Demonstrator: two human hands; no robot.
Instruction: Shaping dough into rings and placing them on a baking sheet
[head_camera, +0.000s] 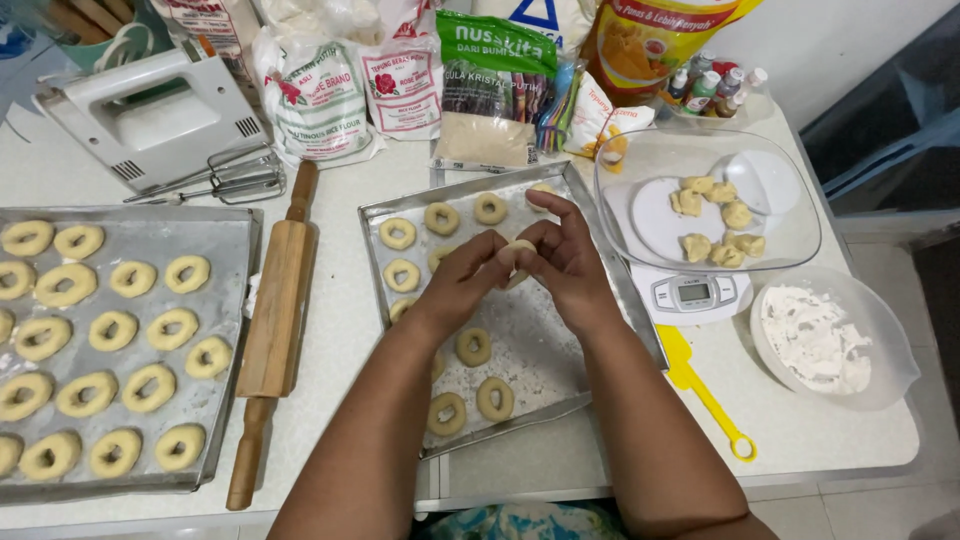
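Observation:
My left hand (462, 275) and my right hand (565, 258) meet above a metal baking tray (560, 350), both pinching one small piece of pale dough (519, 257) between the fingertips. Several ring-shaped dough pieces lie on that tray, among them one ring (445, 413) near its front edge and one ring (397, 233) at the back left. My forearms cover part of the tray's middle.
A second tray (232, 232) on the left holds several dough rings. A wooden rolling pin (275, 320) lies between the trays. To the right are a clear bowl (780, 165) of dough lumps on a scale, a bowl of flour (830, 340), a yellow spatula (700, 385). A hand mixer (150, 115) and flour bags stand behind.

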